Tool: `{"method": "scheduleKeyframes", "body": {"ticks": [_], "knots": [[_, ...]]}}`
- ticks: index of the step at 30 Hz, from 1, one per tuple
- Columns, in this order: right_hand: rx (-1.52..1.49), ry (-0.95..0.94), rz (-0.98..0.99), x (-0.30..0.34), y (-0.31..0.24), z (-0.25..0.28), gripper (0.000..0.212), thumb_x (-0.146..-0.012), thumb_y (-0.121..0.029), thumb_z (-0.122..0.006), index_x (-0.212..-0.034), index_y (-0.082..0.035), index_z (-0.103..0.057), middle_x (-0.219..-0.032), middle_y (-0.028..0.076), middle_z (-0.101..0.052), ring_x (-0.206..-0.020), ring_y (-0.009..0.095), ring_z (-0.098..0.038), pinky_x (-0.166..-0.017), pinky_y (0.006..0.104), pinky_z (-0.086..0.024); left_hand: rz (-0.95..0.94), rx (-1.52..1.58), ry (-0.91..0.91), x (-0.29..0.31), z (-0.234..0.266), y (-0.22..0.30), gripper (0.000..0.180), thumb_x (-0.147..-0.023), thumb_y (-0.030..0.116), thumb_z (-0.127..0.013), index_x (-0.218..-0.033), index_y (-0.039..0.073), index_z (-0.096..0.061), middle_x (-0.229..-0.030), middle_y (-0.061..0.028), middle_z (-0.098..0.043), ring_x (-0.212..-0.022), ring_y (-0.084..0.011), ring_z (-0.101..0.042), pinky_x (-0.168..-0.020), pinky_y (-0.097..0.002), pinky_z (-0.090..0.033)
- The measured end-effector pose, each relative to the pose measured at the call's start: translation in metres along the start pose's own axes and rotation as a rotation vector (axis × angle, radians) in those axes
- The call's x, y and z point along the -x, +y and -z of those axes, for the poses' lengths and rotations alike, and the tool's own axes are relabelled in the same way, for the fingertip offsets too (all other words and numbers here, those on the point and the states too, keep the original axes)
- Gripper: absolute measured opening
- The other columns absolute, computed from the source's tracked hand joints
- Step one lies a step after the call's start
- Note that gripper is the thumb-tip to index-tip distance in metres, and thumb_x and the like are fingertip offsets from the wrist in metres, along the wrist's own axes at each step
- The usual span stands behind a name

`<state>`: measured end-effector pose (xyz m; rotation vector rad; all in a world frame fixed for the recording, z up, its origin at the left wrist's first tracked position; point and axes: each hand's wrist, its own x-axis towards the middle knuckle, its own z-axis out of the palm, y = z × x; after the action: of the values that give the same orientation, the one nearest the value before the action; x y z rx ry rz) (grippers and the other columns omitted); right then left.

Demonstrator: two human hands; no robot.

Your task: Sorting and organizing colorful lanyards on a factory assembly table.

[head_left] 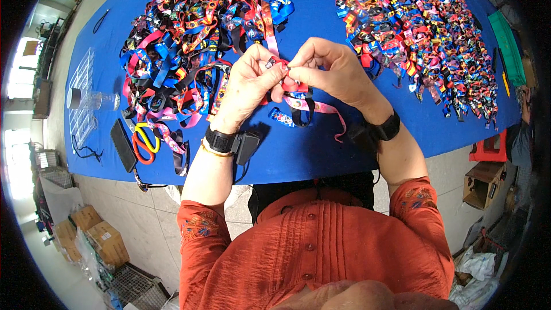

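Both my hands meet over the blue table [229,166], thumbs and forefingers pinched close together. Between them is a red lanyard [291,85] with a small metal fitting near the left fingertips; the fingers partly cover it. My left hand [251,80] grips its left side, and my right hand [336,72] pinches it from the right. Just below the hands, a pink printed strap [321,106] and a blue-and-white strap end [282,117] lie on the cloth. Beyond my left hand spreads a loose, tangled heap of colourful printed lanyards [189,40].
Dense rows of bundled lanyards [425,34] cover the table's right side. At left lie yellow-and-red-handled scissors [148,144], a black phone-like slab [123,144], a clear bottle [106,101] and a white wire grid [83,123]. A green tray [508,49] edges the right; a red stool [488,148] stands below.
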<state>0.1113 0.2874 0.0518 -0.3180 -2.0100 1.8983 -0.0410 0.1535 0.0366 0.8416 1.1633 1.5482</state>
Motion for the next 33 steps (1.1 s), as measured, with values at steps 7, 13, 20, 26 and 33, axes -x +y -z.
{"method": "scheduleKeyframes", "body": {"ticks": [7, 13, 20, 26, 33], "knots": [[0.238, -0.010, 0.163, 0.001, 0.001, -0.002, 0.008, -0.084, -0.007, -0.072, -0.081, -0.010, -0.065, -0.070, -0.008, -0.060, -0.064, -0.001, -0.048, -0.058, 0.0192, -0.040, -0.055, 0.108, 0.004, 0.000, 0.008, -0.005, 0.014, -0.094, 0.010, -0.064, -0.093, 0.005, -0.051, -0.081, -0.0096, -0.067, -0.054, -0.0127, -0.060, -0.048, -0.0235, -0.047], [0.276, -0.001, 0.228, 0.000, 0.005, -0.001, 0.010, -0.084, -0.005, -0.071, -0.080, -0.009, -0.063, -0.069, -0.007, -0.055, -0.064, 0.000, -0.047, -0.058, 0.0201, -0.040, -0.042, 0.189, -0.034, -0.002, 0.012, -0.002, 0.016, -0.092, 0.008, -0.066, -0.090, 0.006, -0.051, -0.081, -0.0099, -0.066, -0.053, -0.0133, -0.058, -0.046, -0.0248, -0.047], [0.482, 0.059, 0.365, -0.003, -0.006, 0.000, 0.021, -0.078, -0.005, -0.074, -0.095, -0.004, -0.062, -0.083, 0.005, -0.064, -0.076, 0.013, -0.062, -0.072, 0.0286, -0.050, -0.025, 0.126, -0.036, -0.001, 0.009, 0.000, 0.024, -0.088, 0.003, -0.070, -0.083, 0.007, -0.047, -0.070, -0.0062, -0.059, -0.048, -0.0100, -0.051, -0.038, -0.0229, -0.036], [0.412, -0.050, 0.241, -0.001, -0.004, 0.002, 0.044, -0.077, -0.008, -0.076, -0.118, -0.003, -0.060, -0.113, 0.009, -0.064, -0.106, 0.019, -0.062, -0.094, 0.0309, -0.047, -0.041, 0.083, -0.053, 0.000, 0.010, -0.001, 0.026, -0.087, 0.002, -0.072, -0.083, 0.008, -0.047, -0.068, -0.0045, -0.057, -0.048, -0.0095, -0.050, -0.040, -0.0226, -0.037], [0.402, -0.044, 0.225, 0.000, -0.004, 0.002, 0.043, -0.078, -0.007, -0.075, -0.117, -0.003, -0.060, -0.108, 0.007, -0.065, -0.099, 0.016, -0.061, -0.089, 0.0306, -0.049, -0.032, 0.047, -0.059, 0.000, 0.011, 0.000, 0.026, -0.086, 0.003, -0.073, -0.083, 0.008, -0.047, -0.070, -0.0050, -0.060, -0.051, -0.0092, -0.052, -0.043, -0.0221, -0.039]]}}
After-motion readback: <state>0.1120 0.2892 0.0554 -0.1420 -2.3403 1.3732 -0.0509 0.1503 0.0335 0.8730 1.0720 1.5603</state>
